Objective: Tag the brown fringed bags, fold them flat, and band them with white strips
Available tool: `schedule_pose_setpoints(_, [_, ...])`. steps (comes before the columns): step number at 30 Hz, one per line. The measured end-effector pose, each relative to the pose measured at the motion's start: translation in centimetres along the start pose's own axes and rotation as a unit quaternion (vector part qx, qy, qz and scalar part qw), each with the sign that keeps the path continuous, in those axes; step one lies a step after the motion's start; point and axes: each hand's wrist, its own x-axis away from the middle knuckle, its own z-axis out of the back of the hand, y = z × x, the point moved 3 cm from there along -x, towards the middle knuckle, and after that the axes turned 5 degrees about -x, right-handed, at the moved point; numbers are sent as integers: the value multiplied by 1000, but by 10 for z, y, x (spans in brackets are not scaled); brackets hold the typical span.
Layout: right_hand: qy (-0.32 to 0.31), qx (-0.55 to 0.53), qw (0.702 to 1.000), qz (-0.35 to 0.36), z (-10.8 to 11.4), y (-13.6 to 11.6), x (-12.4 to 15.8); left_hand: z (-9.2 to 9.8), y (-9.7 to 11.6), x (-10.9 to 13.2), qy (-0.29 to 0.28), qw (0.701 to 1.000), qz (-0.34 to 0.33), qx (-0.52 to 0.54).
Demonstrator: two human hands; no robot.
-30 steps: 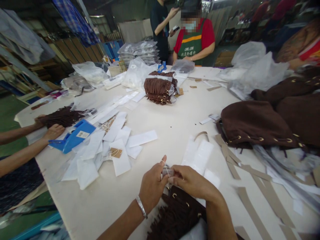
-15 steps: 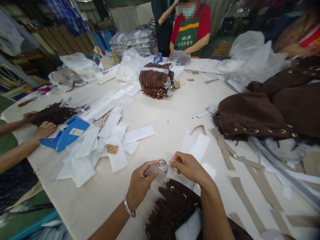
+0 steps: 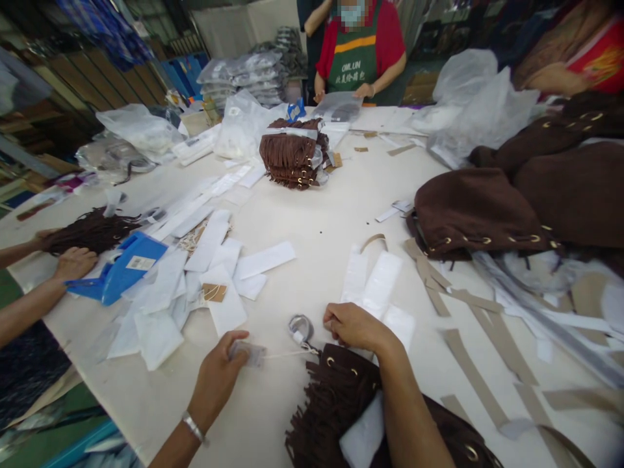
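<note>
My left hand (image 3: 220, 365) pinches a small clear-sleeved hang tag (image 3: 251, 355) between thumb and fingers. A thin pale string runs taut from the tag to the corner of a dark brown fringed bag (image 3: 336, 396). The bag lies on the table under my right forearm and has gold eyelets along its edge. Beside the string's end lies a ring-shaped, plastic-wrapped piece (image 3: 300, 330). My right hand (image 3: 358, 328) hovers over the bag's top edge, fingers curled inward; whether anything is in them is hidden. A white packet (image 3: 364, 432) rests on the bag.
White paper sheets (image 3: 263, 260) and a blue tape dispenser (image 3: 136, 263) lie to the left, near a co-worker's hand (image 3: 75, 263). Stacked fringed bags (image 3: 290, 156) stand at the back. Brown bags (image 3: 470, 208) and tan strips (image 3: 475, 374) cover the right side.
My left hand has moved left and down, drawing the tag out on its string. My right hand has come away from the string. The ring-shaped piece now lies uncovered on the table.
</note>
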Motion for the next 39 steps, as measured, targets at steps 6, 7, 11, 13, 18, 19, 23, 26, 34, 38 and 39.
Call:
schedule_pose_setpoints(6, [0,-7,1000,-9,-3,-8,1,-6,58,33,87,923,-279,-252])
schedule_pose_setpoints(7, [-3,-10,1000,-13,-4,-12,0,-13,69,43,62,919,-318,-224])
schedule_pose_setpoints(11, [11,-16,1000,-19,5,-29,4,-61,92,86,-119,882,-432,-149])
schedule_pose_setpoints(13, [38,-11,999,-18,20,-35,12,-78,88,99,-133,875,-440,-155])
schedule_pose_setpoints(18, [136,58,989,-20,60,-46,39,-79,83,99,-105,873,-453,-147])
schedule_pose_setpoints(19, [150,79,985,-9,62,-49,39,-77,86,96,-95,873,-457,-139])
schedule_pose_setpoints(23, [113,162,976,95,35,-61,13,-82,108,84,-48,875,-462,-139])
schedule_pose_setpoints(26, [12,230,960,158,4,-66,-18,-102,118,76,-57,867,-462,-179])
schedule_pose_setpoints(34, [-37,252,951,177,8,-60,-38,-99,94,64,-72,939,-331,54])
schedule_pose_setpoints(38, [4,167,976,136,36,-49,-22,-102,87,51,-85,975,-93,182])
schedule_pose_setpoints(39, [-7,164,979,124,42,-47,-17,-105,89,47,-104,976,-60,184])
